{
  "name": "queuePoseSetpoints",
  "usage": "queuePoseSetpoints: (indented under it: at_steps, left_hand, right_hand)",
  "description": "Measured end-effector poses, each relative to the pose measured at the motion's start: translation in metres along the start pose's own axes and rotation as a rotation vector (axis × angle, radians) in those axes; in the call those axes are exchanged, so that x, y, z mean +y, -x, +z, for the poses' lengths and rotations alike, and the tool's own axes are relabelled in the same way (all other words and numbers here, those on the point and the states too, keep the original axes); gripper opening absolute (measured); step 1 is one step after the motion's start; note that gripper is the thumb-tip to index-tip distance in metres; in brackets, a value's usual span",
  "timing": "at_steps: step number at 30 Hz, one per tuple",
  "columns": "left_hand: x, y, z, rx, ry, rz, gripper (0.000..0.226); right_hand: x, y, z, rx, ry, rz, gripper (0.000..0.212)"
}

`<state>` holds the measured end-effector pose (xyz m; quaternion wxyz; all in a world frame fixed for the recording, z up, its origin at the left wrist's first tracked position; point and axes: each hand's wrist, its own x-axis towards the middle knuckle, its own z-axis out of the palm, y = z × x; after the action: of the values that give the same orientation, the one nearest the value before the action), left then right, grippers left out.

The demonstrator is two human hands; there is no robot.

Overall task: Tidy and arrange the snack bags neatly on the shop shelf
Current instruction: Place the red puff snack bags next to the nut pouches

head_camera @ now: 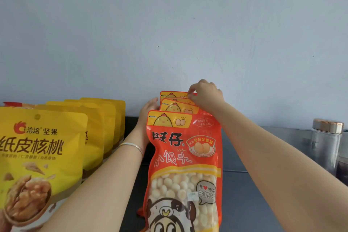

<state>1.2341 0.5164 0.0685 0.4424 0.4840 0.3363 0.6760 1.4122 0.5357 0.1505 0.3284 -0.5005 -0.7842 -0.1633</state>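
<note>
A row of orange snack bags stands upright, one behind another, in the middle of the dark shelf [244,184]. The front orange bag [183,165] shows small round biscuits and a cartoon cow. My right hand [205,94] pinches the top edge of the rearmost orange bag [173,94]. My left hand [148,110] lies flat against the left side of the rear bags, fingers extended, with a silver bangle on the wrist. On the left, yellow walnut bags [43,156] stand in their own row.
A pale blue wall [169,24] rises directly behind the shelf. A clear glass jar with a copper-coloured lid [326,145] stands at the right edge. Bare shelf surface lies between the orange bags and the jar.
</note>
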Motion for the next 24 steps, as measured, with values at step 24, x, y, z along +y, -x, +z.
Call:
queuePoseSetpoints:
  at_steps: [24]
  left_hand:
    - [-0.01,0.093,0.05,0.213,-0.231,-0.021,0.024]
  right_hand:
    - [-0.011,0.06,-0.022,-0.231,0.041,-0.191,0.021]
